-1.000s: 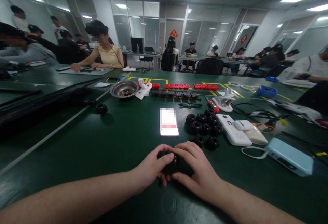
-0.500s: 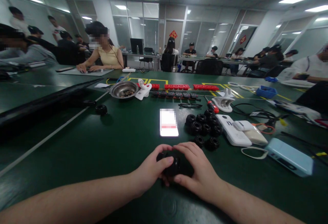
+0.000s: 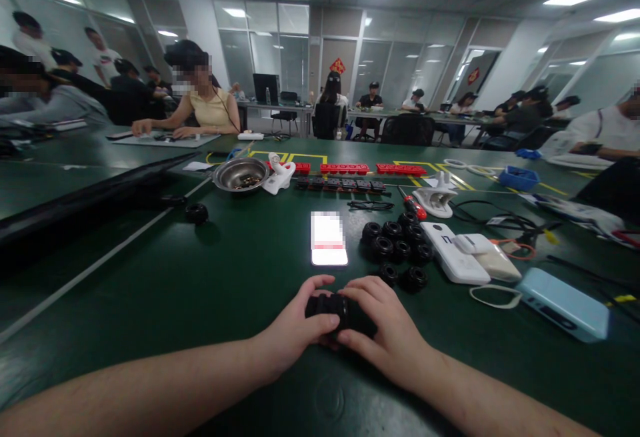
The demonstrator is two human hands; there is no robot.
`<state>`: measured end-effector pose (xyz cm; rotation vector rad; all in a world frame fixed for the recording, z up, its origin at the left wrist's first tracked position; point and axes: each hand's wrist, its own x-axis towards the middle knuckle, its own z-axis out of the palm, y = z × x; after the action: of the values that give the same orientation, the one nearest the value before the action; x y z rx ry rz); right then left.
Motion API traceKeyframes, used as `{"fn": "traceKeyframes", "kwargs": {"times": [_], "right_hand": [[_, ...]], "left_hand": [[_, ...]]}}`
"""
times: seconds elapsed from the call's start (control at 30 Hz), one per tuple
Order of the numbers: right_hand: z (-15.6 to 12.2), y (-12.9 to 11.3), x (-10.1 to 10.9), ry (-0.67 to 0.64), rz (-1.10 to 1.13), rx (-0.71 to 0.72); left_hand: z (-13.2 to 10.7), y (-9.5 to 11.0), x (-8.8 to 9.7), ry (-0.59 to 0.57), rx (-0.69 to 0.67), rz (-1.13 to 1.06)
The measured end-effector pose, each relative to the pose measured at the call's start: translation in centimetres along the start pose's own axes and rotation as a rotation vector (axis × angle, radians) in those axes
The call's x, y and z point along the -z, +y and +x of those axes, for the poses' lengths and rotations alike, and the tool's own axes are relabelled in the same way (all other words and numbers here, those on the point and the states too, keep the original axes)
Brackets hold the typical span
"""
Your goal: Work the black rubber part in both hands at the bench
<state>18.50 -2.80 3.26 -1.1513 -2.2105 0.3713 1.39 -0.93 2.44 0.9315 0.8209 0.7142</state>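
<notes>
A black toy wheel (image 3: 326, 306) is held between my two hands just above the table, low in the middle of the head view. My left hand (image 3: 295, 327) is closed on its left side, thumb across the near face. From the right, my right hand (image 3: 393, 330) curls round the wheel, thumb and fingertips at its right edge. Part of the wheel is hidden by my fingers. Several similar black wheels (image 3: 384, 247) stand clustered beyond my right hand. One more black wheel (image 3: 197, 213) lies apart at the left.
A lit phone (image 3: 329, 253) lies beyond my hands. Farther back are a metal bowl (image 3: 227, 180), red plastic strips (image 3: 345, 169) and a screwdriver (image 3: 415, 207). At right are a white power bank (image 3: 453, 260) and a light-blue box (image 3: 563, 303). A person (image 3: 207, 107) works across the table.
The wheel has turned in my fingers, showing more of its top. My left index finger has lifted off a little, and my right thumb and fingers have shifted slightly around the wheel.
</notes>
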Motion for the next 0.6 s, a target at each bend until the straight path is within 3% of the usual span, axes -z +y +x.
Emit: {"fn": "traceKeyframes", "kwargs": {"times": [0.2, 0.4, 0.6], "right_hand": [[-0.11, -0.02, -0.06, -0.006, 0.008, 0.136], [-0.12, 0.04, -0.03, -0.001, -0.003, 0.02], [-0.35, 0.03, -0.22, -0.008, -0.016, 0.163]], "left_hand": [[0.57, 0.02, -0.16, -0.047, 0.087, 0.087], [0.1, -0.06, 0.05, -0.01, -0.005, 0.043], [0.38, -0.18, 0.15, -0.074, 0.046, 0.083]]}}
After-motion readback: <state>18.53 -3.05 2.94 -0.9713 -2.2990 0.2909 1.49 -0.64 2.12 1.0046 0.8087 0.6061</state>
